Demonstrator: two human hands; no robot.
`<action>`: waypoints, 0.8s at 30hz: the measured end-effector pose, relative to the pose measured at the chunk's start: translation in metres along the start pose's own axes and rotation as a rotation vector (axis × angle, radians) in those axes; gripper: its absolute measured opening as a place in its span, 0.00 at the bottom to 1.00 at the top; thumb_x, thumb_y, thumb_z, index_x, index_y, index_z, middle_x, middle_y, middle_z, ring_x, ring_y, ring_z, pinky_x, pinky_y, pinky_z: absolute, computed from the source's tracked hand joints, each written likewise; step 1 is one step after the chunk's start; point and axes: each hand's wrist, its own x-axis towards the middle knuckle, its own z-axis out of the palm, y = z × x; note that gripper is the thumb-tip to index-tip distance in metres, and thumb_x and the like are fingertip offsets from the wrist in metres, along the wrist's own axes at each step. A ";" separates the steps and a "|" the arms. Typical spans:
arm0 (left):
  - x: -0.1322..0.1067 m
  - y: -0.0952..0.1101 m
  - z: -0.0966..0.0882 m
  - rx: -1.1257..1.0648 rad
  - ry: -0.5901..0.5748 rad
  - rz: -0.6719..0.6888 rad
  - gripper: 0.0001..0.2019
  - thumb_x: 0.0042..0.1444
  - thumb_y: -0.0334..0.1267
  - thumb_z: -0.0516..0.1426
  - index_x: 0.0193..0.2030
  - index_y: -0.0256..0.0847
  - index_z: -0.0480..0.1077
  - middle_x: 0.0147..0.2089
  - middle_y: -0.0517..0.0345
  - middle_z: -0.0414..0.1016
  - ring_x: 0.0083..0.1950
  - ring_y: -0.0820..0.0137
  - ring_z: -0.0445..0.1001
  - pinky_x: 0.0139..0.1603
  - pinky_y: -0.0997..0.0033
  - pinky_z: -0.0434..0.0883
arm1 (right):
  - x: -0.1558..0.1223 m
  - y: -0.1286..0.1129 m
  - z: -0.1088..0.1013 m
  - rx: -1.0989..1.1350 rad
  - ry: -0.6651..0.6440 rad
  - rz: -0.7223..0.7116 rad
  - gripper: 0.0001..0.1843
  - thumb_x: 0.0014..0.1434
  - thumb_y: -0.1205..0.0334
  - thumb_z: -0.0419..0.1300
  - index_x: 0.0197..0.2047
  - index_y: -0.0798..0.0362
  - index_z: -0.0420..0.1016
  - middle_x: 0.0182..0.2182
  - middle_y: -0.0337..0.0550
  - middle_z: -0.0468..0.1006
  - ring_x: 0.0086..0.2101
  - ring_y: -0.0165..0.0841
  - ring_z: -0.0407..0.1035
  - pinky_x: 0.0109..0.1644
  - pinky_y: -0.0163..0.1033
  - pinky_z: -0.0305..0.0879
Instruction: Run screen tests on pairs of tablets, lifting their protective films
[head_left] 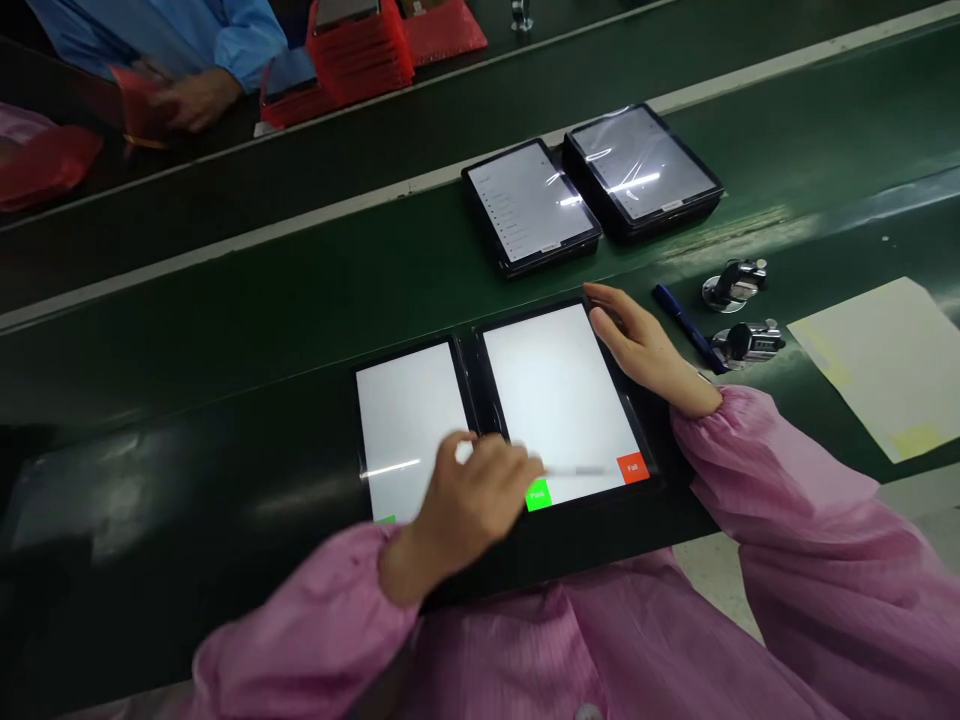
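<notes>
Pink sleeves (817,560); left hand (472,510) blurred, fingers curled above a tablet (555,400); right hand (645,350) open on its edge.

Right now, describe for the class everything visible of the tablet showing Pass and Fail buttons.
The tablet lies flat on a dark green conveyor belt, a black frame around a blank white screen. A green Pass button and red Fail button sit along its lower edge. A second tablet lies beside it. The right hand rests its fingers on its far edge; the blurred left hand hides its lower-left corner.
</notes>
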 end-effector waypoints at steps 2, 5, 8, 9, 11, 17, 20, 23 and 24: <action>0.033 -0.042 0.006 0.009 -0.080 -0.176 0.12 0.72 0.37 0.54 0.36 0.41 0.74 0.35 0.57 0.74 0.38 0.67 0.74 0.43 0.65 0.71 | -0.004 -0.004 -0.011 0.011 0.041 0.016 0.30 0.74 0.40 0.52 0.68 0.52 0.70 0.63 0.51 0.75 0.58 0.42 0.73 0.60 0.48 0.73; 0.077 -0.105 0.019 -0.084 -0.147 -0.610 0.08 0.67 0.40 0.59 0.37 0.41 0.74 0.45 0.49 0.76 0.48 0.58 0.77 0.49 0.60 0.75 | -0.029 -0.016 -0.037 -0.034 0.104 0.022 0.27 0.74 0.44 0.56 0.67 0.49 0.71 0.61 0.51 0.76 0.51 0.40 0.76 0.51 0.44 0.78; 0.100 -0.136 0.029 -0.312 -0.249 -0.888 0.06 0.65 0.38 0.60 0.36 0.41 0.73 0.41 0.52 0.77 0.45 0.60 0.79 0.47 0.60 0.79 | -0.079 -0.031 -0.054 -0.183 0.007 -0.029 0.23 0.74 0.49 0.59 0.66 0.48 0.73 0.49 0.49 0.81 0.41 0.37 0.78 0.41 0.40 0.78; 0.102 -0.139 0.031 -0.407 -0.292 -0.953 0.06 0.65 0.38 0.59 0.37 0.41 0.72 0.39 0.53 0.77 0.43 0.60 0.79 0.43 0.62 0.80 | -0.098 -0.035 -0.055 -0.240 -0.044 -0.056 0.23 0.74 0.49 0.59 0.67 0.48 0.72 0.45 0.48 0.81 0.38 0.36 0.78 0.38 0.39 0.77; 0.102 -0.135 0.034 -0.585 -0.355 -1.045 0.05 0.66 0.37 0.59 0.37 0.41 0.71 0.40 0.53 0.78 0.43 0.60 0.81 0.35 0.66 0.80 | -0.133 -0.040 -0.049 -0.346 -0.106 -0.121 0.30 0.74 0.45 0.57 0.72 0.49 0.66 0.40 0.47 0.80 0.35 0.37 0.77 0.35 0.38 0.76; 0.099 -0.115 0.039 -0.780 -0.469 -1.074 0.06 0.65 0.37 0.59 0.36 0.40 0.72 0.38 0.55 0.81 0.41 0.65 0.82 0.33 0.72 0.81 | -0.180 -0.042 -0.014 -0.530 0.005 -0.234 0.41 0.73 0.53 0.59 0.81 0.53 0.47 0.35 0.46 0.77 0.32 0.36 0.72 0.36 0.40 0.75; 0.099 -0.112 0.038 -0.740 -0.438 -1.084 0.05 0.65 0.37 0.61 0.37 0.40 0.73 0.34 0.57 0.80 0.39 0.66 0.81 0.34 0.72 0.81 | -0.178 -0.040 -0.009 -0.502 0.029 -0.259 0.40 0.73 0.59 0.61 0.81 0.52 0.48 0.35 0.46 0.77 0.33 0.35 0.72 0.37 0.39 0.75; 0.098 -0.113 0.034 -0.703 -0.409 -1.120 0.05 0.65 0.36 0.60 0.37 0.40 0.72 0.34 0.58 0.80 0.38 0.67 0.81 0.36 0.73 0.80 | -0.172 -0.039 -0.009 -0.476 0.038 -0.247 0.40 0.72 0.60 0.62 0.80 0.47 0.50 0.37 0.45 0.77 0.34 0.34 0.73 0.38 0.39 0.76; 0.097 -0.113 0.034 -0.689 -0.407 -1.123 0.05 0.65 0.37 0.60 0.37 0.40 0.72 0.33 0.59 0.79 0.37 0.68 0.80 0.36 0.73 0.80 | -0.170 -0.038 -0.009 -0.465 0.043 -0.239 0.39 0.72 0.60 0.62 0.80 0.46 0.50 0.38 0.45 0.77 0.34 0.34 0.74 0.37 0.38 0.76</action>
